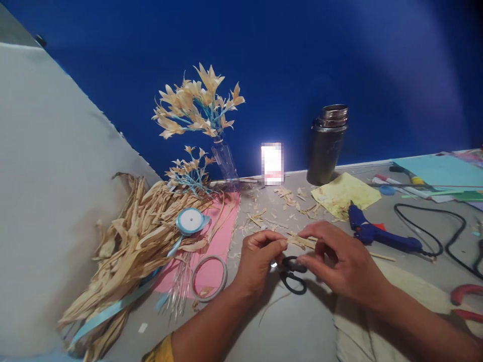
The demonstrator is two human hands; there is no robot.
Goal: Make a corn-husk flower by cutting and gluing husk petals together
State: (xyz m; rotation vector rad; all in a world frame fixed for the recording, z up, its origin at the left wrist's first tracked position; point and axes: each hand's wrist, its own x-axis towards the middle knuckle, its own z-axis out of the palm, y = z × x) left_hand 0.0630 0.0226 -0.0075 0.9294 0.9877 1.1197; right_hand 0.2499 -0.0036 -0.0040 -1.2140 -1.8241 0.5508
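My left hand (260, 259) and my right hand (339, 264) meet over the grey table (287, 322), both pinched on a small strip of dried corn husk (300, 242) held between them. Black-handled scissors (292, 274) lie on the table just under the hands. A thin wooden stick (383, 257) runs out to the right of the husk strip, beside my right hand. Husk scraps (279, 208) are scattered on the table beyond my fingers.
A pile of dried husks (132, 241), a light blue ribbon spool (190, 221), a tape ring (209, 278) and pink paper (219, 241) lie left. A vase of husk flowers (204, 108), a metal flask (327, 143), yellow paper (345, 193) and a blue glue gun (381, 236) with its cable (451, 236) are behind and right.
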